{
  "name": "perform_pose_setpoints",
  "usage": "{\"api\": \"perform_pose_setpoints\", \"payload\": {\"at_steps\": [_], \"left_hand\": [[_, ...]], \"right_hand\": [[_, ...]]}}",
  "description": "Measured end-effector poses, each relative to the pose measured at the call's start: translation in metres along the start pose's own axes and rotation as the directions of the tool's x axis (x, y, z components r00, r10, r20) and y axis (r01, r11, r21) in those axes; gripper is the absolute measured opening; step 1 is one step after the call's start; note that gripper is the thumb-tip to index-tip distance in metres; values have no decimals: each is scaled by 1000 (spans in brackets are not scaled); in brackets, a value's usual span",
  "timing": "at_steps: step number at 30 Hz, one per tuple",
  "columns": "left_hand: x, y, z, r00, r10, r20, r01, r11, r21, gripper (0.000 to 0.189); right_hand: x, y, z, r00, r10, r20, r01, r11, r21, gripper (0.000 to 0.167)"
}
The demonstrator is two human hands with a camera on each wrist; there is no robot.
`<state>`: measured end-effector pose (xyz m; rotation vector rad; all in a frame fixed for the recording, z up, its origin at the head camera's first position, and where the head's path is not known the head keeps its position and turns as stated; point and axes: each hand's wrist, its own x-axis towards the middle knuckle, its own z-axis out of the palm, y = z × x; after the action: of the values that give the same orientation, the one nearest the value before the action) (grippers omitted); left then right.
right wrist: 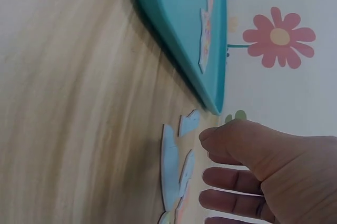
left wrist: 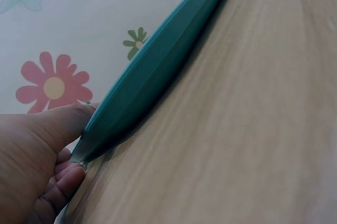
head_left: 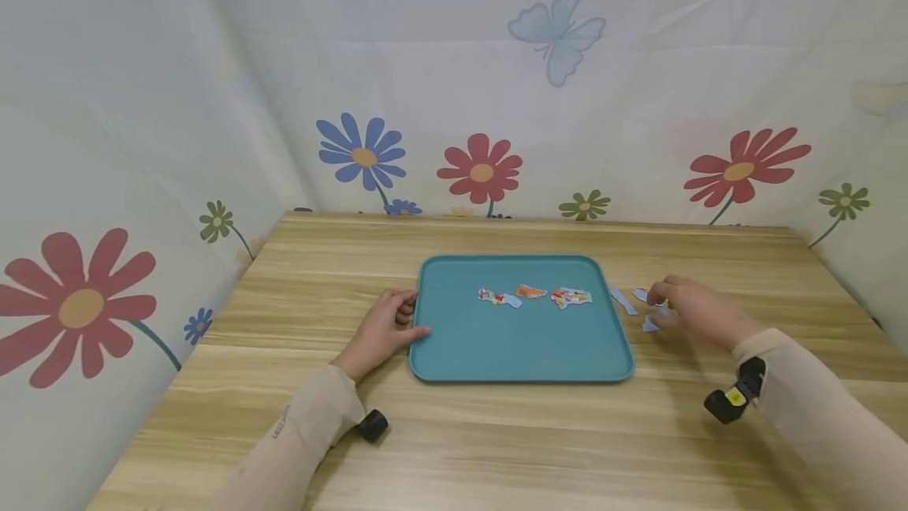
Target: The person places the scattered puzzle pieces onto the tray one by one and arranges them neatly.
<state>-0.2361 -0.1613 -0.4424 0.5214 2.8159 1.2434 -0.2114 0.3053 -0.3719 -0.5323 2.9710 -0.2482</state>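
Note:
A teal tray (head_left: 482, 349) lies flat on the wooden table. My left hand (head_left: 379, 330) grips its left edge, thumb over the rim and fingers curled at the outer side, as the left wrist view also shows. Inside the tray, in a row, lie a multicoloured card piece with a pale blue end (head_left: 509, 300), an orange piece (head_left: 530, 291) and a patterned piece (head_left: 571, 297). My right hand (head_left: 698, 312) hovers over several pale blue card pieces right of the tray, fingers loosely bent and holding nothing. One long piece (right wrist: 169, 168) lies beside its fingertips.
The wooden table (head_left: 496, 448) extends around the tray on all sides. Behind it and at the sides hangs a white cloth (head_left: 440, 61) printed with flowers and a butterfly. A black wrist camera (head_left: 731, 400) sits at the right sleeve, another (head_left: 372, 425) at the left.

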Motion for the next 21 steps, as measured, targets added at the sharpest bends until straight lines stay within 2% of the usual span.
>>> {"api": "perform_pose_setpoints", "payload": {"at_steps": [21], "left_hand": [[1, -1, 2, 1000, 3, -1, -3, 1000, -4, 68]], "right_hand": [[0, 9, 14, 1000, -12, 17, 12, 999, -30, 22]]}}
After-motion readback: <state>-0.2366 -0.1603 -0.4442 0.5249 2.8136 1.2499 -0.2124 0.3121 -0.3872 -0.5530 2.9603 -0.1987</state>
